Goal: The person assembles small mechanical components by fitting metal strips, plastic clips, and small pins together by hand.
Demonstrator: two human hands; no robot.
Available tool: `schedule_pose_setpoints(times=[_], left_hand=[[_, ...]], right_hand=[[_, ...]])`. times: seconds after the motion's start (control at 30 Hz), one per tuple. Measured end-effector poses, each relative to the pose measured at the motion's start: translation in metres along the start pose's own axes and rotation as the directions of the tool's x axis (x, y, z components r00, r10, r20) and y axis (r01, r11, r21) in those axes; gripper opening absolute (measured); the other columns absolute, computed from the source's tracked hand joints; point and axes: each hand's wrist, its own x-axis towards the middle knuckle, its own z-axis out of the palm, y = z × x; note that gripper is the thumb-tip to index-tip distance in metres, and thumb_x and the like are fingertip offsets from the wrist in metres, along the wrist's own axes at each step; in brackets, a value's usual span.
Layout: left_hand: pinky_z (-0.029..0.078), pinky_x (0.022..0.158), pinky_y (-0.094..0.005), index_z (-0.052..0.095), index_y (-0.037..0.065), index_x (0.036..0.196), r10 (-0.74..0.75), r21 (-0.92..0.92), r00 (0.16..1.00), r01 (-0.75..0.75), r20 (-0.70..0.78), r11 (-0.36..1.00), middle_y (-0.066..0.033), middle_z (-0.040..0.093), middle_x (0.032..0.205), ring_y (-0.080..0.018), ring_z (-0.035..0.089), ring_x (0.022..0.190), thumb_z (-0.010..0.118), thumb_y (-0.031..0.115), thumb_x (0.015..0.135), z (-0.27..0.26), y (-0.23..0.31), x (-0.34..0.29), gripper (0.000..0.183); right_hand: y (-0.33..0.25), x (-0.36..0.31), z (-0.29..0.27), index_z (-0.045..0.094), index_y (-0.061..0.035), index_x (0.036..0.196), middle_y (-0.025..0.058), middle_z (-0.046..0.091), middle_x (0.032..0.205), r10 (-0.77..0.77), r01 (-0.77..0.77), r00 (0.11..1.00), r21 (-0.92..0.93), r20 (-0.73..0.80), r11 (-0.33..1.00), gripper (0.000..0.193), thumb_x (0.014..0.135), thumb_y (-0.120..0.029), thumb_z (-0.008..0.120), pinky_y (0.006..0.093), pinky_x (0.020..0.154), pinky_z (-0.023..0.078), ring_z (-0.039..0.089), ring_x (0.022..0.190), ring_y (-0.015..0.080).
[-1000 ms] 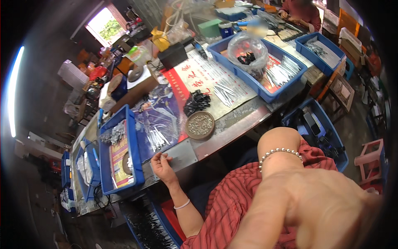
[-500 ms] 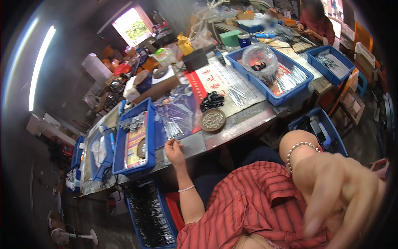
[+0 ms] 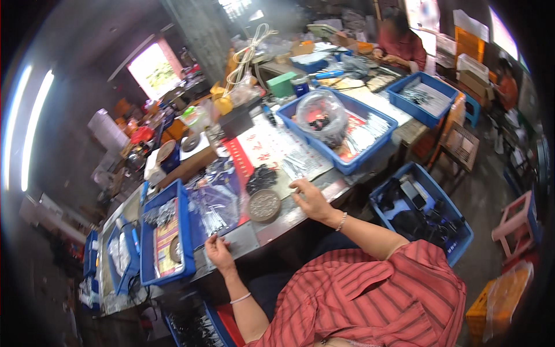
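Observation:
My left hand (image 3: 218,254) is over the table's front edge, fingers curled together. Whatever may be between its fingertips is too small to make out. Just beyond them, a bunch of thin silver rods (image 3: 213,221) lies on a dark blue sheet. My right hand (image 3: 312,201) hovers at the table edge with its fingers loosely spread, and I see nothing in it. Close to its fingertips are more loose silver rods (image 3: 293,166) on a printed paper sheet. Between the hands sits a round brown dish (image 3: 264,205) of small metal pieces, with a pile of black parts (image 3: 262,178) behind it.
A blue tray (image 3: 188,243) stands left of my left hand. Beyond my right hand, another blue tray (image 3: 348,168) holds a plastic bag (image 3: 321,118) and silver rods. A blue bin (image 3: 465,246) sits low at right. A person (image 3: 402,43) works at the far end.
My right hand has dropped from close in front of the camera to the table edge near the loose rods. The view has shifted; my left hand stays by its rods.

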Motion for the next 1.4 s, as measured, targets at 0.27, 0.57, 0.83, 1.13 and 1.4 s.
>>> schedule_pose_setpoints(times=[0.27, 0.57, 0.83, 1.13, 1.4], left_hand=[[0.047, 0.064, -0.0208, 0.051, -0.002, 0.102, 0.012, -0.042, 0.999, -0.01, 0.041, 0.999, -0.0072, 0.056, 0.086, -0.009, 0.053, 0.067, 0.043, 0.001, 0.091, 0.006, -0.001, -0.001, 0.014], [0.048, 0.068, -0.0233, 0.052, -0.004, 0.101, -0.061, 0.018, 0.998, 0.062, -0.032, 0.998, -0.0095, 0.056, 0.088, -0.0122, 0.057, 0.07, 0.041, -0.007, 0.086, -0.001, 0.013, -0.014, 0.019], [0.047, 0.07, -0.0232, 0.055, -0.002, 0.098, -0.305, -0.039, 0.952, 0.306, 0.019, 0.951, -0.0078, 0.059, 0.088, -0.0101, 0.056, 0.072, 0.044, -0.003, 0.089, 0.002, 0.031, 0.001, 0.014], [0.046, 0.061, -0.0269, 0.06, -0.004, 0.094, -0.207, 0.497, 0.969, 0.117, 0.131, 0.86, -0.0085, 0.062, 0.078, -0.0113, 0.057, 0.068, 0.054, 0.002, 0.084, 0.021, 0.041, 0.078, 0.013], [0.044, 0.055, -0.0347, 0.062, -0.001, 0.093, -0.133, 0.801, 0.942, -0.181, 0.308, 0.57, -0.0157, 0.062, 0.072, -0.0236, 0.058, 0.056, 0.058, 0.007, 0.079, 0.047, 0.031, 0.109, 0.016]], right_hand=[[0.012, -0.007, 0.012, 0.053, 0.0006, 0.096, 0.0166, 0.054, 0.092, 0.138, -0.126, 0.987, -0.139, 0.079, 0.982, 0.019, 0.083, -0.013, 0.055, 0.0405, 0.072, 0.046, 0.058, 0.079, 0.0316], [0.011, -0.002, 0.024, 0.056, -0.0025, 0.083, 0.0131, 0.057, 0.081, 0.037, 0.028, 0.977, -0.304, 0.208, 0.952, 0.009, 0.079, -0.01, 0.058, 0.0406, 0.069, 0.042, 0.056, 0.077, 0.0314], [0.009, 0.007, 0.028, 0.057, -0.0018, 0.083, 0.0114, 0.061, 0.086, 0.08, 0.001, 0.967, -0.318, 0.241, 0.948, 0.006, 0.079, -0.004, 0.06, 0.0364, 0.072, 0.042, 0.057, 0.079, 0.028], [0.009, 0.012, 0.027, 0.057, -0.0023, 0.082, 0.01, 0.06, 0.083, 0.078, 0.009, 0.952, -0.283, 0.296, 0.959, 0.007, 0.077, -0.003, 0.061, 0.0356, 0.07, 0.041, 0.056, 0.075, 0.0268], [0.01, 0.012, 0.024, 0.057, -0.0024, 0.081, 0.0096, 0.06, 0.082, 0.085, -0.001, 0.946, -0.259, 0.313, 0.966, 0.01, 0.074, -0.002, 0.064, 0.0353, 0.069, 0.041, 0.056, 0.072, 0.0255]])
